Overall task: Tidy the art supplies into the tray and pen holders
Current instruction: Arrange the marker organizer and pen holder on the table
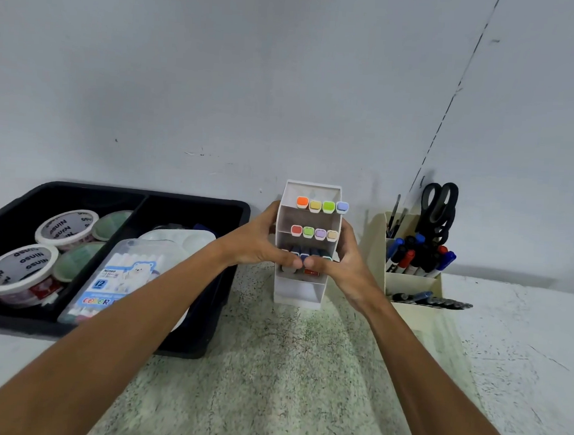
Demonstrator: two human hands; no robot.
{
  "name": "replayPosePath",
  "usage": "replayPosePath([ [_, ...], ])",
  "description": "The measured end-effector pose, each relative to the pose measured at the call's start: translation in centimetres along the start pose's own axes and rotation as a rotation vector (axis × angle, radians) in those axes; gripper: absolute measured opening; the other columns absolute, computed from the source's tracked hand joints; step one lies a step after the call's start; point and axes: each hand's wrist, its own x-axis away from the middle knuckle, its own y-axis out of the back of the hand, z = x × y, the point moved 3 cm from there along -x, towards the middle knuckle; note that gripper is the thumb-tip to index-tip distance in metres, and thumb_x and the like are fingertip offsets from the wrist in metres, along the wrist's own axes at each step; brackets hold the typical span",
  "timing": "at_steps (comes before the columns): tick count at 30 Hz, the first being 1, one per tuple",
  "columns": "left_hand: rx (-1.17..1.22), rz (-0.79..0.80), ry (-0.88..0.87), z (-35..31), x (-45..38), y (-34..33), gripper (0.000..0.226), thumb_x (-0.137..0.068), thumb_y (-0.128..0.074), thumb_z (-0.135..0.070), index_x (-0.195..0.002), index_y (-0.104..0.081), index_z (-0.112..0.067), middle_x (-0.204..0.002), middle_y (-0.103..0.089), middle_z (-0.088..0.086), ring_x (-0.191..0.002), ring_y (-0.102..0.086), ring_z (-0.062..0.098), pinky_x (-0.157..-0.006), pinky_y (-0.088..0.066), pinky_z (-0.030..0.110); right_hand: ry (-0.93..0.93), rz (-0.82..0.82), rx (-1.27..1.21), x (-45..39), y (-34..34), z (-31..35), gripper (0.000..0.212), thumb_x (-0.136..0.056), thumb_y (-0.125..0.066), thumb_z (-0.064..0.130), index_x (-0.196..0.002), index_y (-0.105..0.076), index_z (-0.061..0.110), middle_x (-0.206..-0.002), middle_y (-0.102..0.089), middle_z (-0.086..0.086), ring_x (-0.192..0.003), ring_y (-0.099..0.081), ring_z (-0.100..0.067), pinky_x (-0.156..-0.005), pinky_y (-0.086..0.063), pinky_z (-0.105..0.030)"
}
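tub lids (66,225): "NINSO" (printed repeatedly) | plastic marker pack (120,279): "Ninso"; "12"; "COLOR"

We hold the white tiered plastic marker holder (305,248) in a two-handed grip, standing on the speckled stone table (269,367). Left of our grip sits the black divided plastic tray (203,346); right of it, the cream plastic pen holder (409,275), both against the wall.
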Motion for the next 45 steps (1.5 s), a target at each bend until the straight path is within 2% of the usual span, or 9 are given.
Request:
replayPosePath([
  [4, -0.011, -0.023, -0.011, 0.3, -0.2, 0.2, 0.101, -0.055, -0.095, -0.025, -0.138, -0.037, -0.023, -0.129, -0.060, 0.006, -0.124, -0.053, 0.027, -0.100, -0.046, 0.054, 0.021, -0.040, -0.010, -0.1, 0.1, -0.1, 0.099, -0.054, -0.089, 0.025, -0.139, -0.038, 0.025, -0.127, -0.058, -0.001, -0.110, -0.060, -0.003, -0.076, -0.054, -0.018],
  [18, 0.103, 0.003, 0.016, -0.8, 1.0, -0.4, 0.086, -0.064, -0.089, -0.015, -0.137, -0.044, -0.023, -0.126, -0.063, 0.005, -0.118, -0.059, 0.023, -0.093, -0.052, 0.046, 0.027, -0.040, -0.023, 0.2, -0.2, 0.2, 0.100, -0.057, -0.087, 0.032, -0.142, -0.035, 0.025, -0.132, -0.055, -0.002, -0.112, -0.060, -0.005, -0.077, -0.054, -0.020],
  [24, 0.219, -0.025, 0.091, -1.0, 2.5, -0.5, 0.069, -0.063, -0.090, -0.018, -0.123, -0.057, -0.031, -0.121, -0.067, 0.000, -0.110, -0.065, 0.020, -0.077, -0.058, 0.038, -0.017, 0.060, -0.115, 1.3, -0.6, 0.6, 0.094, -0.065, -0.084, 0.036, -0.144, -0.036, 0.020, -0.138, -0.053, -0.010, -0.123, -0.055, -0.029, -0.090, -0.054, -0.048],
  [28, 0.250, -0.063, 0.124, -0.7, 3.6, -0.4, 0.064, -0.070, -0.083, -0.018, -0.128, -0.056, -0.026, -0.123, -0.066, -0.001, -0.113, -0.064, 0.021, -0.087, -0.055, 0.045, -0.039, 0.047, -0.174, 1.9, -0.7, 0.3, 0.067, -0.080, -0.070, 0.020, -0.141, -0.042, 0.018, -0.135, -0.056, -0.004, -0.114, -0.062, -0.024, -0.076, -0.056, -0.033],
  [34, 0.225, -0.155, 0.136, -1.1, 4.3, -1.1, 0.060, -0.077, -0.079, -0.016, -0.131, -0.055, -0.022, -0.117, -0.069, -0.002, -0.105, -0.067, 0.016, -0.078, -0.058, 0.033, -0.092, 0.017, -0.199, 2.0, -0.5, 0.4, 0.082, -0.074, -0.073, 0.018, -0.146, -0.034, 0.014, -0.143, -0.047, -0.005, -0.100, -0.068, -0.013, -0.070, -0.056, -0.029],
  [38, 0.228, -0.174, 0.123, -1.4, 4.8, -1.8, 0.060, -0.076, -0.080, -0.022, -0.131, -0.055, -0.023, -0.119, -0.069, -0.001, -0.105, -0.067, 0.016, -0.079, -0.058, 0.033, -0.129, 0.047, -0.211, 1.9, -0.4, 0.0, 0.080, -0.075, -0.076, 0.021, -0.145, -0.037, 0.018, -0.142, -0.050, -0.002, -0.112, -0.063, -0.019, -0.088, -0.054, -0.044],
  [40, 0.234, -0.183, 0.116, -1.6, 4.9, -2.1, 0.061, -0.073, -0.082, -0.025, -0.128, -0.056, -0.023, -0.118, -0.069, -0.002, -0.104, -0.068, 0.014, -0.074, -0.057, 0.028, -0.156, 0.040, -0.212, 1.9, -0.2, -0.2, 0.081, -0.073, -0.075, 0.028, -0.145, -0.038, 0.021, -0.143, -0.049, 0.000, -0.122, -0.056, -0.024, -0.106, -0.039, -0.057],
  [42, 0.235, -0.195, 0.126, -1.7, 5.0, -2.0, 0.060, -0.074, -0.081, -0.023, -0.128, -0.056, -0.023, -0.116, -0.070, -0.003, -0.103, -0.068, 0.014, -0.072, -0.057, 0.027, -0.162, 0.030, -0.194, 1.9, -0.1, -0.3, 0.085, -0.068, -0.076, 0.032, -0.144, -0.039, 0.023, -0.140, -0.052, 0.005, -0.119, -0.058, -0.021, -0.108, -0.037, -0.056],
  [45, 0.229, -0.182, 0.139, -1.7, 5.1, -2.0, 0.057, -0.078, -0.079, -0.021, -0.130, -0.054, -0.024, -0.114, -0.071, -0.004, -0.103, -0.068, 0.014, -0.074, -0.057, 0.027, -0.143, 0.018, -0.167, 1.7, 0.2, -0.2, 0.089, -0.065, -0.082, 0.032, -0.143, -0.040, 0.022, -0.132, -0.057, 0.011, -0.109, -0.065, -0.014, -0.096, -0.051, -0.044],
])
